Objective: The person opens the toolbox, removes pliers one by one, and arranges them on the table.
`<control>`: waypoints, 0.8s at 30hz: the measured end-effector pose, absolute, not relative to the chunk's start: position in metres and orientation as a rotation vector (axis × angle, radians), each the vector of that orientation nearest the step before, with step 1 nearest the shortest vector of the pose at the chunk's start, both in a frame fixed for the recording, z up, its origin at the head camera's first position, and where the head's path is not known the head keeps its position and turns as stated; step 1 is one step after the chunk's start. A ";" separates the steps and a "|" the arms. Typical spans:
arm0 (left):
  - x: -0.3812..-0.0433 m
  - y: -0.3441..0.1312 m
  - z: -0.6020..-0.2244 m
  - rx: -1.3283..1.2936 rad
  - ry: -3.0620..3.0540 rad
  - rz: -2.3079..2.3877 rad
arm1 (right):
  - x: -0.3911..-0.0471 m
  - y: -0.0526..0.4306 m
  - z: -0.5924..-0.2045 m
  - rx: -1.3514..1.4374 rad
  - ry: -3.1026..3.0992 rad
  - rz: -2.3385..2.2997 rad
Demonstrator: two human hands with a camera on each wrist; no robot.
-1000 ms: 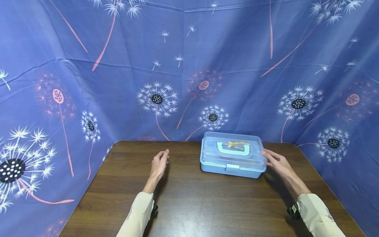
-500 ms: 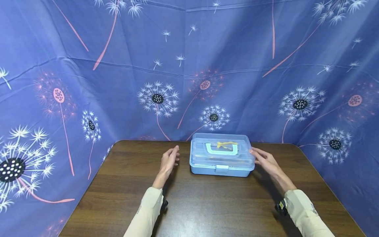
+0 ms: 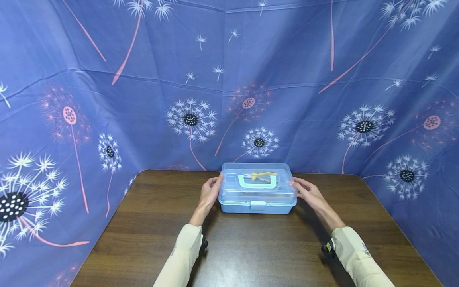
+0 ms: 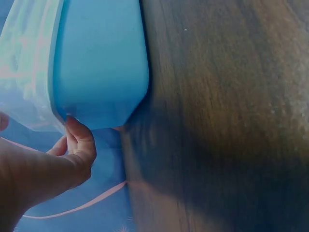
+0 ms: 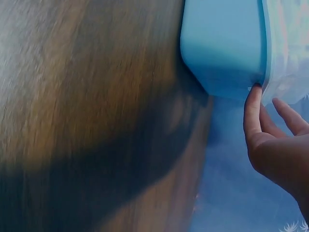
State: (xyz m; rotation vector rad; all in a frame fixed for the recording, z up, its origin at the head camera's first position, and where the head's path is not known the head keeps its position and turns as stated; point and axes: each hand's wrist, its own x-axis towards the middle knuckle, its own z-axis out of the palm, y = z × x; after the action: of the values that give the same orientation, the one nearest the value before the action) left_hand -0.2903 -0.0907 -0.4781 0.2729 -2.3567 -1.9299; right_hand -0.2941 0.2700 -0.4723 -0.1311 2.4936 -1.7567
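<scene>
Left hand (image 3: 208,194) and right hand (image 3: 312,195) touch the box (image 3: 256,193).

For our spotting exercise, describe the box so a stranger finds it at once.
Find the brown table. Near its far edge, a left hand and right hand flank the box. Only it has a clear lid over a blue base.

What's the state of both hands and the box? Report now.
Left hand touching left end of blue box. Right hand touching right end. Box closed, on table. No obstruction seen.
</scene>
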 end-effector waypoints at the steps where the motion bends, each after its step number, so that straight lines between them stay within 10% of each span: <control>1: -0.290 -0.091 -0.479 0.266 -2.358 -1.928 | -0.295 0.269 -0.472 -0.132 2.485 -1.758; 24: -0.278 -0.103 -0.485 0.119 -2.338 -2.065 | -0.275 0.263 -0.472 -0.107 2.467 -1.721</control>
State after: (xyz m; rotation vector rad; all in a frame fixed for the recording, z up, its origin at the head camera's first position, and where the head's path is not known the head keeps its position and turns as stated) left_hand -0.2777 -0.1028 -0.4849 0.1188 -2.3375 -2.0653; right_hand -0.2747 0.2625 -0.4720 -0.1069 2.4672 -1.7213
